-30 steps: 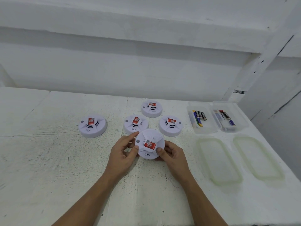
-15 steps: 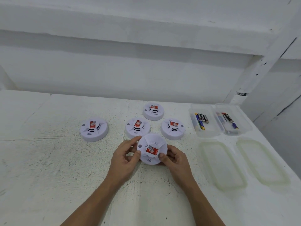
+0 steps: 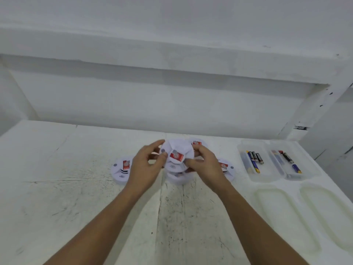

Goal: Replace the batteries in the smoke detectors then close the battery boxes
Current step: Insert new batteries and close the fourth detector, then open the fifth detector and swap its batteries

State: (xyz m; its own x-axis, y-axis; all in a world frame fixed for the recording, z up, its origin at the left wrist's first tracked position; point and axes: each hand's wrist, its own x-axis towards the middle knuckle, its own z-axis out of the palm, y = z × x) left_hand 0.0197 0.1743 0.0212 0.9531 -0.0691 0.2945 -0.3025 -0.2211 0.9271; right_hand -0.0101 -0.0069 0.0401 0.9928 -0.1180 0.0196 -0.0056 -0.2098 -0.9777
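Note:
A white round smoke detector (image 3: 176, 153) with a red label is held up off the table, tilted toward me. My left hand (image 3: 148, 165) grips its left rim and my right hand (image 3: 204, 165) grips its right rim. Behind and below it other white detectors stand on the table: one at the left (image 3: 122, 170), one under the held one (image 3: 176, 176), one at the back (image 3: 197, 143) and one at the right (image 3: 227, 168), partly hidden by my hands. Batteries (image 3: 254, 159) lie in a clear box.
Two clear plastic boxes (image 3: 250, 175) (image 3: 303, 174) with batteries stand at the right. Their two translucent lids (image 3: 286, 217) (image 3: 328, 211) lie in front of them. The white table (image 3: 76, 197) ends at a white wall behind.
Both hands have lifted the detector off the table and away from me, above the other detectors. The view has tilted upward and the frame is blurred.

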